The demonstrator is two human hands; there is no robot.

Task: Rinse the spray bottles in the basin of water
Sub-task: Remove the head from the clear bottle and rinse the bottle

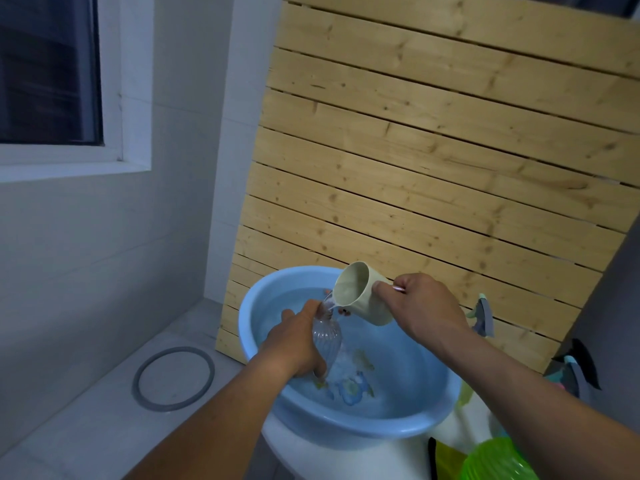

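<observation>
A light blue basin (391, 427) holds water and stands on a white surface. My left hand (294, 344) grips a clear ribbed spray bottle (329, 337) without its head, held tilted over the water with its neck pointing up and away. My right hand (422, 306) holds a cream cup (363, 292) by its handle, tipped toward the bottle. A thin stream of water runs from the cup's rim into the bottle's neck.
A slatted wooden panel (433, 150) leans against the wall behind the basin. Spray heads (483, 315) hang at the right. A green plastic bottle (498, 459) lies at the lower right. A grey ring (173, 377) lies on the tiled ledge at the left.
</observation>
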